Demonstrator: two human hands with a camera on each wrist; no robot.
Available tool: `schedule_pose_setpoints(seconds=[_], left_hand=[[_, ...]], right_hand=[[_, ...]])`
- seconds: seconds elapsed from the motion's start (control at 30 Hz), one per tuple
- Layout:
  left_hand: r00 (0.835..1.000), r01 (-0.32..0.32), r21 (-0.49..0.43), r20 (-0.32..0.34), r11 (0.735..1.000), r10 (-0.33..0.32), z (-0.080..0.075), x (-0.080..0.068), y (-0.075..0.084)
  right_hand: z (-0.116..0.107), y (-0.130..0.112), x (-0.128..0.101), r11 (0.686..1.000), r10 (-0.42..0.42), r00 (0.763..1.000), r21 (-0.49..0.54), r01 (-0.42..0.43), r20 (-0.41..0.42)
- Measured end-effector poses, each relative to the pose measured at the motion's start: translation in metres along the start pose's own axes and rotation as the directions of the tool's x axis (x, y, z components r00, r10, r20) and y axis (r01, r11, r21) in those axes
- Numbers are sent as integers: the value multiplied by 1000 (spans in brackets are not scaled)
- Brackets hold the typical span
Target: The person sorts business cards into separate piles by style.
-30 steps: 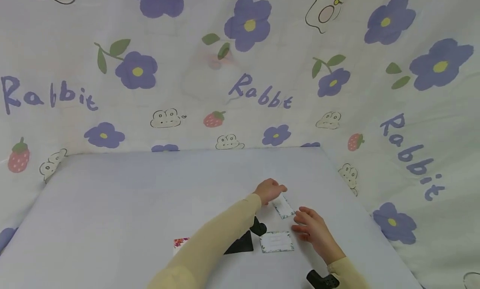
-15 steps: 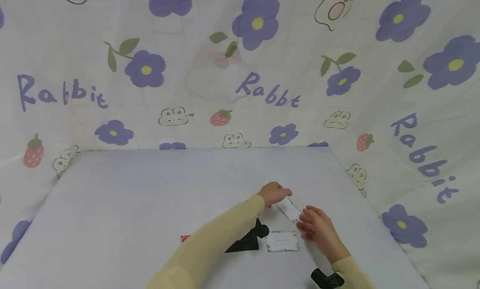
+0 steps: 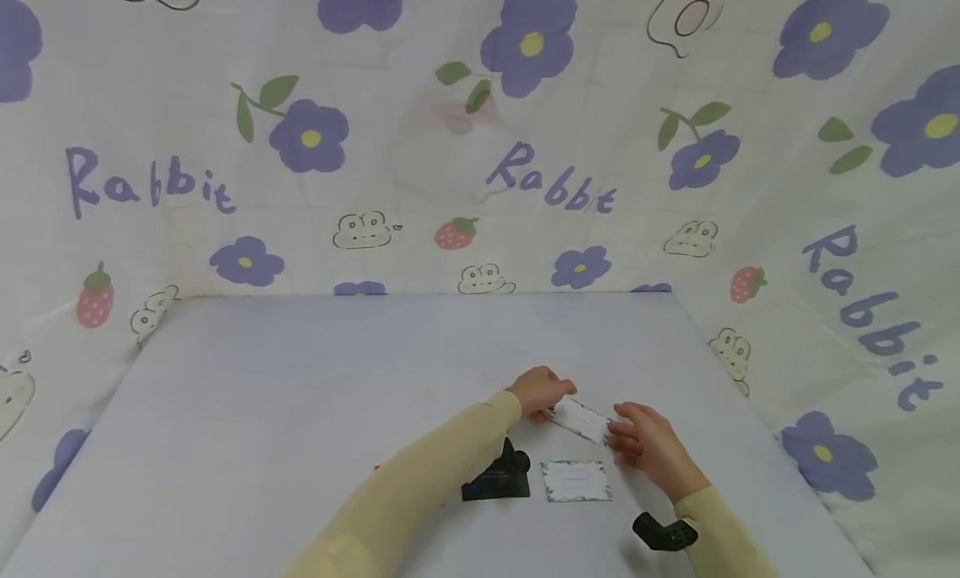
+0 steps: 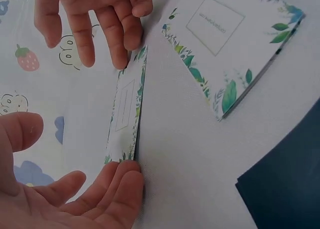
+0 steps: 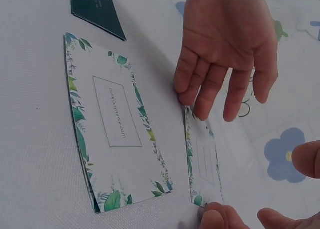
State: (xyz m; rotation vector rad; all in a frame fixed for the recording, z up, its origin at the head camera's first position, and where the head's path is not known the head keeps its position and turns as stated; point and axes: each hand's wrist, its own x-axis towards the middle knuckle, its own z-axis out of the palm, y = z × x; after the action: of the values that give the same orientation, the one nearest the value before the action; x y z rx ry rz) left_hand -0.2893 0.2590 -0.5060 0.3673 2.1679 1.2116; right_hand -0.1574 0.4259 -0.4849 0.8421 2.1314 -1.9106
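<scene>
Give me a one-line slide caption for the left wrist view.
Both hands, left hand and right hand, steady a leaf-bordered card by its ends, beside a stack of matching cards.

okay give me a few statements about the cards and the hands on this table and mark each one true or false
1. Both hands touch the same leaf-bordered card, the left hand at one end and the right hand at the other. True.
2. That card lies flat on top of the card stack. False: it is apart from the stack, tilted up on one long edge.
3. A dark card lies left of the stack. True.
4. The table is bare wood. False: a pale cloth covers it.
</scene>
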Motion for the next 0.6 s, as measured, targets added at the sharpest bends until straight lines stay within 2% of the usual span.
schedule_pose_setpoints(seconds=[0.27, 0.53, 0.6], left_hand=[[1000, 6, -49, 6, 999, -6, -4, -22, 2], [999, 32, -84, 8, 996, -31, -5, -12, -7], [999, 41, -86, 5, 996, -40, -5, -13, -7]], right_hand=[[1, -3, 3, 999, 37, 999, 19, -37, 5], [5, -8, 3, 996, 54, 998, 71, -56, 22], [6, -9, 3, 995, 53, 998, 83, -55, 23]])
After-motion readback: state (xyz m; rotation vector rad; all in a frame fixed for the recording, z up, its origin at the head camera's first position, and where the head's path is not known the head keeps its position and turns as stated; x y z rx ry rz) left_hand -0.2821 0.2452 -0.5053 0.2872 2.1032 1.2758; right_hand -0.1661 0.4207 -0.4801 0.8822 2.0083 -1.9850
